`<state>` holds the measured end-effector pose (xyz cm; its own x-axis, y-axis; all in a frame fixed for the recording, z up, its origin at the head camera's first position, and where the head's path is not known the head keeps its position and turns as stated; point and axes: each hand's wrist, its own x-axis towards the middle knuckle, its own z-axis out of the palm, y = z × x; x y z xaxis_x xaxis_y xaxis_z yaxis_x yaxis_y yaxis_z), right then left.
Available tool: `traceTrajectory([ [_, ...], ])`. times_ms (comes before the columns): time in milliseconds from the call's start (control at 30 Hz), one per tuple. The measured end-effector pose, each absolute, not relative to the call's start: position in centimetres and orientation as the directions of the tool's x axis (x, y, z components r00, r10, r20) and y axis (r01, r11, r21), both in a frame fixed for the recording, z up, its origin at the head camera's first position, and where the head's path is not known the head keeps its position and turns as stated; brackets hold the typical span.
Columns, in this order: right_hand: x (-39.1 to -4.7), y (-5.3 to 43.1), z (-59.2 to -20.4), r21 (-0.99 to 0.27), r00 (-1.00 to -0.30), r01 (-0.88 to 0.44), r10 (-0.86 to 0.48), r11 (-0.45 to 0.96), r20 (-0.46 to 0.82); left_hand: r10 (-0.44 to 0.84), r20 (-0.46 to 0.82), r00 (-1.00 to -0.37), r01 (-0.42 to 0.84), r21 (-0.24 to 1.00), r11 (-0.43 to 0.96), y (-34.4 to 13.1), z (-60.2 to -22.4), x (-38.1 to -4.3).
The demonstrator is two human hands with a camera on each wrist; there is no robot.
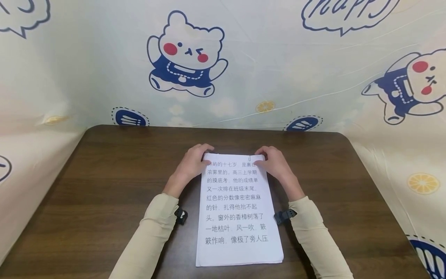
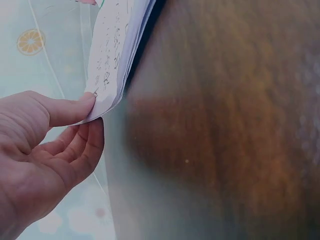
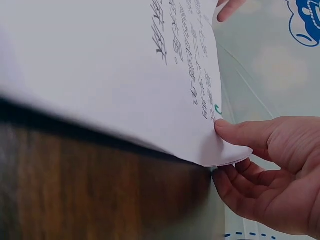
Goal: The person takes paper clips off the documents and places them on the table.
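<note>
From afar, I see the left hand (image 1: 189, 163) and right hand (image 1: 276, 164) pinching the paper stack (image 1: 237, 209) by its far corners, probably steadying it.

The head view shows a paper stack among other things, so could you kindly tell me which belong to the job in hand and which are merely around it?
Job in hand:
- paper stack, top corners pinched
- clip at its top edge
- left hand
- right hand

Merely around:
- table beneath
- printed cloth behind
- dark wristbands, one per wrist
</note>
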<state>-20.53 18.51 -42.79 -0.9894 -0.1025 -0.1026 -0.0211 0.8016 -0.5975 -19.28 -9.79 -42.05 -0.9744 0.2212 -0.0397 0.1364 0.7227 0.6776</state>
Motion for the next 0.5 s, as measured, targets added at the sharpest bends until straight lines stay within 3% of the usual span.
traceTrajectory([
  [500,-20.1,18.8,-41.7,-0.61,-0.991,-0.095,-0.136,0.786,-0.022,0.199,-0.004,-0.98,0.139,0.706,0.694,-9.9,-41.1,-18.6],
])
